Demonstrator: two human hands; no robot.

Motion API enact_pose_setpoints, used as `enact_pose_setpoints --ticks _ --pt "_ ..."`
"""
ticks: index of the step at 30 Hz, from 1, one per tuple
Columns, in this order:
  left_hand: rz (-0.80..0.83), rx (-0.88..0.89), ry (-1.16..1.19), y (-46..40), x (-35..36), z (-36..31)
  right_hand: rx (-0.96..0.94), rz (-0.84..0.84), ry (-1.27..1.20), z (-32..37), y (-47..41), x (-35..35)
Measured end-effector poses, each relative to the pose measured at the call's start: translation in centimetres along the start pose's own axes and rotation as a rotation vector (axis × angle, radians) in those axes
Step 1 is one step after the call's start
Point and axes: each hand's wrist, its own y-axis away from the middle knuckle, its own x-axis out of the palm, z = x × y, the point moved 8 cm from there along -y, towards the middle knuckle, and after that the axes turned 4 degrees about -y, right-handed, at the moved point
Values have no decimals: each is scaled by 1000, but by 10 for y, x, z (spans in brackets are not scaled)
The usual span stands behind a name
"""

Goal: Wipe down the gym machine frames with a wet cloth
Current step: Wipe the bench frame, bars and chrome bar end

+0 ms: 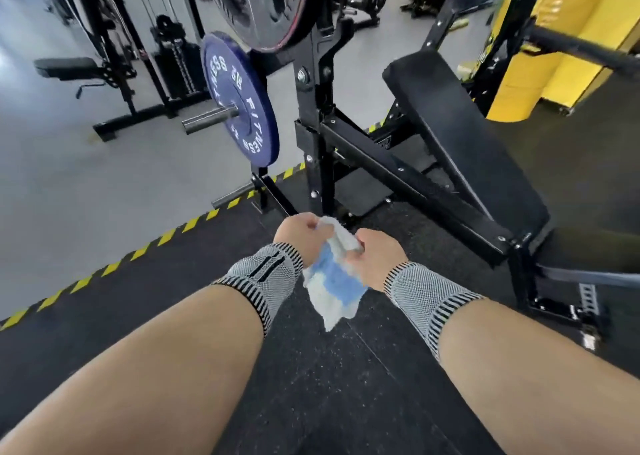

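Both forearms in, left hand (300, 233) and right hand (375, 251) each gripping the cloth (334, 276), fingers curled round it. We should fold it into a flat pad, then wipe the black frame upright (317, 136) top-down.

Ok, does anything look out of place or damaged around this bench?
Nothing stands out. Both hands, left hand and right hand, grip the cloth above the floor; the blue plate sits on its peg.

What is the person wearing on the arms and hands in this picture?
Both forearms are bare. Each wrist carries a knitted grey wrist sleeve with black-and-white striped edges; the left one also shows two dark vertical bars. The right wrist has a matching sleeve. The left hand and right hand wear no gloves; no rings or watch are visible.
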Motion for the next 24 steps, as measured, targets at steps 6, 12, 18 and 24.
enact_pose_setpoints --ticks 6,12,18,24 --pt "101 -128 -58 9 35 47 117 50 83 -30 14 14" --pt "219 -158 -82 14 78 46 115 71 62 -60 23 13" --pt "278 -202 1 19 154 3 50 104 30 -121 28 -20" --pt "243 -296 80 49 264 -68 -44 155 23 -224 35 -67"
